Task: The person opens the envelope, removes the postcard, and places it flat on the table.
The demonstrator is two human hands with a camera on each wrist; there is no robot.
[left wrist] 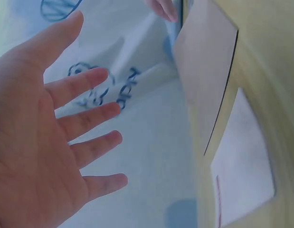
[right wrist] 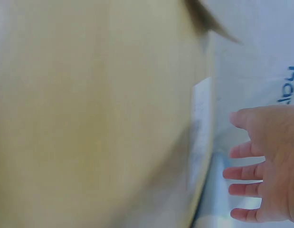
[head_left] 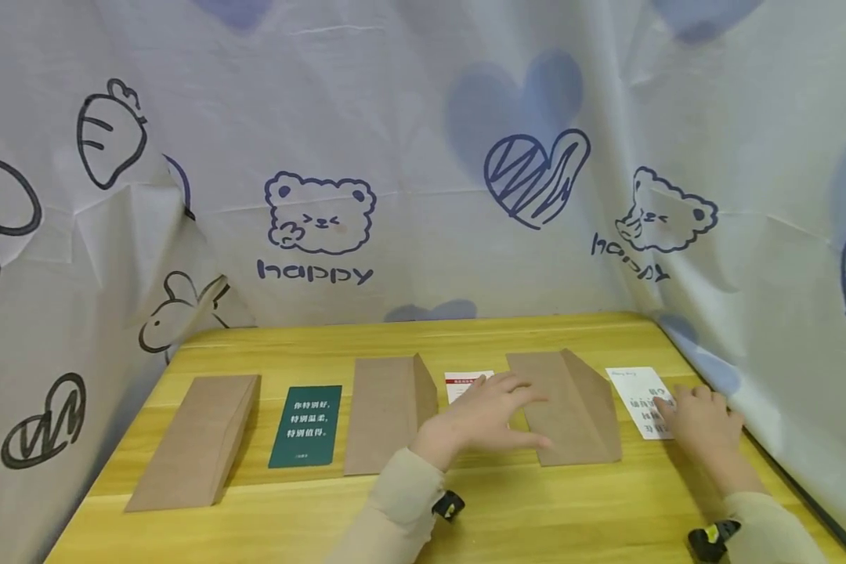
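My left hand (head_left: 479, 419) hovers with fingers spread between the middle brown envelope (head_left: 384, 415) and the right brown envelope (head_left: 557, 415). It partly hides a white card with a red band (head_left: 465, 380), and the left wrist view shows the palm (left wrist: 37, 142) holding nothing. Over the lower right part of a white card with printed characters (head_left: 630, 388) is my right hand (head_left: 708, 423). In the right wrist view that hand (right wrist: 275, 161) has its fingers extended, apart from the card (right wrist: 200, 123) lying on the table.
On the yellow wood-grain table (head_left: 254, 533), a dark green card (head_left: 306, 427) with white characters lies beside the left brown envelope (head_left: 190, 446). A white curtain (head_left: 423, 211) with drawn bears and hearts surrounds the table's back and sides.
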